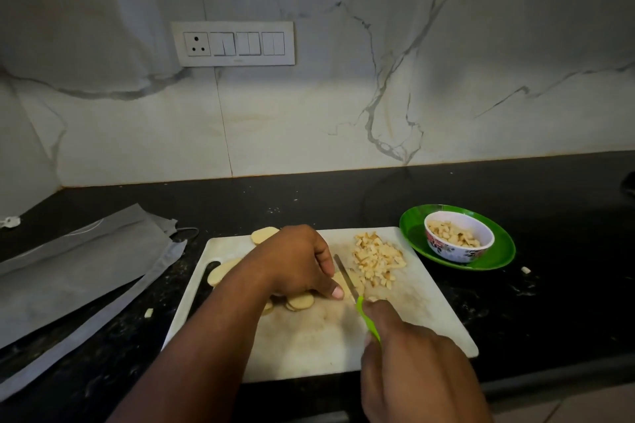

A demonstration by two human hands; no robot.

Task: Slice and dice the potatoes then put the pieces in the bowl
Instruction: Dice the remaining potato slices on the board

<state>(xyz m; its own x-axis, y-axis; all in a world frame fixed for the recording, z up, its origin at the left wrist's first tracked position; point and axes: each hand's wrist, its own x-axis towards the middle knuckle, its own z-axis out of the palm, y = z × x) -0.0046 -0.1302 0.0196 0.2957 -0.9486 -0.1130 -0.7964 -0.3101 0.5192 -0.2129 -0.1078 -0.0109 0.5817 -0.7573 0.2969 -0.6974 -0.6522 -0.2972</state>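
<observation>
On the white cutting board (309,340) my left hand (295,261) presses down on potato slices (300,301) with curled fingers, right beside the blade. My right hand (415,357) grips a knife with a green handle (368,321); its blade (345,276) rests on a slice next to my left fingertips. A heap of diced potato (376,259) lies at the board's far right. More round slices (263,234) sit at the board's far left. A floral bowl (458,237) holding diced pieces stands on a green plate (501,251) to the right.
A grey folded sheet (79,271) covers the black counter (549,302) on the left. Stray potato bits lie on the counter at left (148,312) and right (525,269). A switch panel (233,44) is on the marble wall behind.
</observation>
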